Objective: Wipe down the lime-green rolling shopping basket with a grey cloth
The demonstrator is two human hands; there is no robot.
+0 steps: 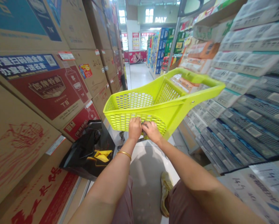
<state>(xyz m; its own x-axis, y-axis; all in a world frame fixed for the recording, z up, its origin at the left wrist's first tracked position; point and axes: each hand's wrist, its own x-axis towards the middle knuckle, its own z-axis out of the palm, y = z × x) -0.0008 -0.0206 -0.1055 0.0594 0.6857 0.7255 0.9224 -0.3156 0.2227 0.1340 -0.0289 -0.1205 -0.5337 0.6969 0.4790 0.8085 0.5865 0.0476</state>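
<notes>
- Fingers (133, 120) of left hand (134, 128) and right hand (153, 132) are clenching the lime-green perforated plastic trolley basket (177, 109) at its near rim, mid-aisle.
- Veering left (tight aisle) is likely risking a snag on the black plastic bag (83, 152).

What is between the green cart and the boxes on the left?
A black bag with a yellow patch sits there, beside the boxes, left of the cart. The head view shows it.

Pale glossy aisle floor (139, 76), lime-green basket trolley (163, 105) standing on it, stacked cartons (48, 90) along left, black bag (88, 152) at their foot, pack-filled shelves (214, 17) along right
</notes>
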